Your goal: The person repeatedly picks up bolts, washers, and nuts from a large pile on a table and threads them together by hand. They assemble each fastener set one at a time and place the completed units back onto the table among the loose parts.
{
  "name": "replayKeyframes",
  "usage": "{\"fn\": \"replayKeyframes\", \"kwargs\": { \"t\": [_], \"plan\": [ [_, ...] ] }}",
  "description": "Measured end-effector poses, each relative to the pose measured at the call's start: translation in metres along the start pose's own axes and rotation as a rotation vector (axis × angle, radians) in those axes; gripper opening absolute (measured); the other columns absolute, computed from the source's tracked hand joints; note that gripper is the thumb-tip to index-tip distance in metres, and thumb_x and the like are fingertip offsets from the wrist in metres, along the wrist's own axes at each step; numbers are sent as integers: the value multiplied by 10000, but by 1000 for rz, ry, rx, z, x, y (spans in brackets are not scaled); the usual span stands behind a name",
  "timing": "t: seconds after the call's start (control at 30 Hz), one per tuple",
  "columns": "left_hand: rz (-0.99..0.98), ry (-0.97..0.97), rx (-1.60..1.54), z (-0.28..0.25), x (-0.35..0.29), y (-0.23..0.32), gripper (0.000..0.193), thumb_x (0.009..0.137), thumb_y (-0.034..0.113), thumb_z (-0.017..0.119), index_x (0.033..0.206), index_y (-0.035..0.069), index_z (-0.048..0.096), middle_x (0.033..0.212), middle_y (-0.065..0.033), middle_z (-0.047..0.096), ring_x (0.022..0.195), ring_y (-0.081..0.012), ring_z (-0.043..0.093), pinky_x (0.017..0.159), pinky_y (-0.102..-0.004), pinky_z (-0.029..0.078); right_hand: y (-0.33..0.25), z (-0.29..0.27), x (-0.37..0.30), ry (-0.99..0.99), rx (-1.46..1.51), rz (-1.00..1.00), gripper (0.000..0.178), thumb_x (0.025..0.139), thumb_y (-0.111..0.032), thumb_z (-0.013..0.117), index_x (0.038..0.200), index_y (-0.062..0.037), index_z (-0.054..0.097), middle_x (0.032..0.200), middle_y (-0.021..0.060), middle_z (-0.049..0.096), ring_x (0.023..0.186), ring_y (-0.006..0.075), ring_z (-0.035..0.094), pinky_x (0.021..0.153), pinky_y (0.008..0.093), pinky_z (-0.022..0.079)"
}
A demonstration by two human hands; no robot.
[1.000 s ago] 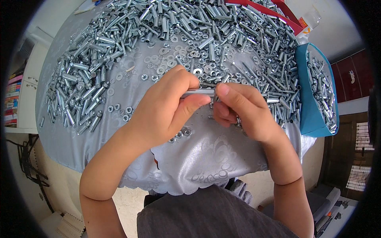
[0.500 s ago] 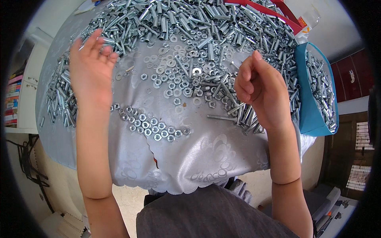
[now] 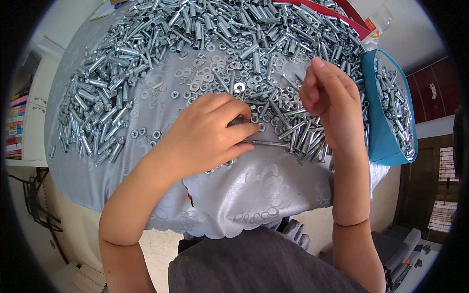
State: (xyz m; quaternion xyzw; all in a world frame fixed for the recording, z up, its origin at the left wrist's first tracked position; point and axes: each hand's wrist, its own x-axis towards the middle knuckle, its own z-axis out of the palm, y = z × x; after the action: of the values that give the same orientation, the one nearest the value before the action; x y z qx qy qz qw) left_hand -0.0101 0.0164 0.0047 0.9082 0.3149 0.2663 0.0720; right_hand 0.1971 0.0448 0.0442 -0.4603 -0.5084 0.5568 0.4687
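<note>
Bordering bare surface (image 3: 317, 179) toward the edge (image 3: 215, 234), a bolt (image 3: 274, 144) lies left-to-right beside the spread left hand (image 3: 210, 129); right hand (image 3: 334, 105) curled, contents unclear.

We take this for a room in a home: a silvery, patterned tablecloth (image 3: 264, 195) with a scalloped hem, colourful books (image 3: 17, 117) on a shelf at the left and a white cabinet (image 3: 38, 110) beside them point that way. Only the heaped bolts (image 3: 308, 139) and nuts (image 3: 142, 131) suggest to us a workshop.
</note>
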Motion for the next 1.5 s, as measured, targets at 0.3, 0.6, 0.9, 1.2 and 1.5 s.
{"fn": "replayKeyframes", "kwargs": {
  "t": [0.3,0.6,0.9,1.2,1.5],
  "plan": [
    [32,-6,-65,2,0,2,148,640,148,697,767,85,656,870,-18,565,820,-210,535,712,-333,427,10,-25,15,138,-799,-241,203,811,-173,604,773,25,578,580,38,537,535,85,476,505,220,365],
    [23,1,-117,6,1,2,106,659,99,681,741,70,621,862,-15,573,817,-211,539,717,-328,423,6,-58,26,286,-1011,-161,242,742,-217,639,798,18,620,636,87,567,577,163,514,563,283,418],
    [-40,51,-285,4,2,4,148,625,37,682,739,57,590,851,-25,579,789,-208,544,711,-318,420,7,-78,27,275,-1149,-43,239,730,-227,644,808,-2,623,686,101,590,630,196,557,605,299,433],
    [-124,268,-356,-7,5,4,135,685,24,660,791,38,577,907,-89,566,809,-196,547,732,-298,439,9,-88,30,408,-1188,-49,226,746,-221,635,842,-16,622,787,132,614,711,243,587,667,324,451],
    [-308,570,-603,-11,2,-3,81,809,56,583,865,1,562,971,-72,557,838,-104,495,759,-231,394,21,-85,31,418,-1445,-194,309,770,-267,612,985,-46,593,1097,168,538,1090,359,432,876,429,386]
  ]
}}
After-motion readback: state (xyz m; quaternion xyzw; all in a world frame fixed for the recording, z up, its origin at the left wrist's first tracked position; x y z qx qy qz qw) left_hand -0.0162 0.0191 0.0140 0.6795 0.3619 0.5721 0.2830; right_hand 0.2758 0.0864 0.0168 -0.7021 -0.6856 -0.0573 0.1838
